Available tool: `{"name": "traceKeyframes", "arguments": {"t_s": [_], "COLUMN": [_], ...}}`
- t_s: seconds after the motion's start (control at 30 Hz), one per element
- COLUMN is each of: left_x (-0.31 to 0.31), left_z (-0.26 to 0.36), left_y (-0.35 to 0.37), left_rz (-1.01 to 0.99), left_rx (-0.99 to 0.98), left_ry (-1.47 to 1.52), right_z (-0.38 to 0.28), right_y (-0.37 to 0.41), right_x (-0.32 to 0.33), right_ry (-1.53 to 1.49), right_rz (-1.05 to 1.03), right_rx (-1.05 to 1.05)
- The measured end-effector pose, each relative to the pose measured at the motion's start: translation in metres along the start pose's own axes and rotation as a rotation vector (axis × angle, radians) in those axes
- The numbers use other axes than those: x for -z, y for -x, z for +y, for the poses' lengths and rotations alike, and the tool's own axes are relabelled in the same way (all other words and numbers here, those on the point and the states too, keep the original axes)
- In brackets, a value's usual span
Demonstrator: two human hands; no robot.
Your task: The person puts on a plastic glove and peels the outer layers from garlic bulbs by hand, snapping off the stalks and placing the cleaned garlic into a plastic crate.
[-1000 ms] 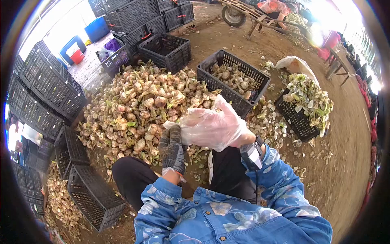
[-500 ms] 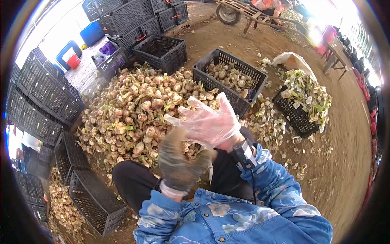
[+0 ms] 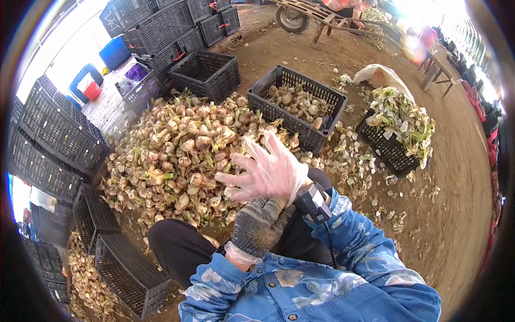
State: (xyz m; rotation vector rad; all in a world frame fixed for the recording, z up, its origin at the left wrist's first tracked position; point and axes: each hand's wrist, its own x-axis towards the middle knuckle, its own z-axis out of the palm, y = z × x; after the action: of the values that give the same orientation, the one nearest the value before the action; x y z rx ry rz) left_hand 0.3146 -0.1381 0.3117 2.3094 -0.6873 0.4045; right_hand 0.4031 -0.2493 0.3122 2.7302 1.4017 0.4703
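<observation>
My right hand (image 3: 268, 172) wears a thin clear plastic glove, with its fingers spread over the near edge of the garlic heap (image 3: 182, 145). It holds nothing. Just below, my left hand (image 3: 259, 226), in a grey knitted glove with clear plastic showing at its wrist, is closed at the cuff of the right hand's plastic glove (image 3: 292, 180). Its fingertips are partly hidden under the right hand. A black device (image 3: 315, 203) with a cable is strapped to my right wrist. The garlic bulbs carry short trimmed stems.
A black crate (image 3: 298, 104) partly filled with garlic stands beyond the heap, beside another black crate (image 3: 205, 75). To the right, a crate of peelings (image 3: 399, 129) sits among scattered skins. Stacked crates (image 3: 59, 129) rise at left. A wheelbarrow (image 3: 322, 19) and a person are at the back.
My left hand has moved up and right, from a blur beside the right hand to its glove cuff. The right hand has tilted left, its fingers still spread. The view has shifted slightly.
</observation>
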Motion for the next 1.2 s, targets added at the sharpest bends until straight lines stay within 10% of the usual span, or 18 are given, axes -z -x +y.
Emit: {"name": "traceKeyframes", "arguments": {"t_s": [0.17, 0.47, 0.73, 1.2], "left_x": [-0.003, -0.009, 0.015, 0.01], "left_z": [0.003, -0.001, -0.041, -0.077], "left_y": [-0.006, -0.016, -0.024, -0.018], "left_rz": [-0.031, -0.035, 0.445, 0.404], "left_rx": [-0.022, -0.156, 0.213, 0.364], "left_ry": [0.051, 0.027, 0.1, 0.078], "right_z": [0.004, 0.012, 0.01, -0.003], "right_y": [-0.003, 0.001, 0.012, 0.012], "right_x": [-0.014, -0.005, 0.009, 0.001], "right_ry": [-3.058, -3.092, -3.027, -2.968], "right_rz": [0.09, 0.147, 0.156, 0.023], "right_rx": [-0.336, -0.347, -0.402, -0.483]}}
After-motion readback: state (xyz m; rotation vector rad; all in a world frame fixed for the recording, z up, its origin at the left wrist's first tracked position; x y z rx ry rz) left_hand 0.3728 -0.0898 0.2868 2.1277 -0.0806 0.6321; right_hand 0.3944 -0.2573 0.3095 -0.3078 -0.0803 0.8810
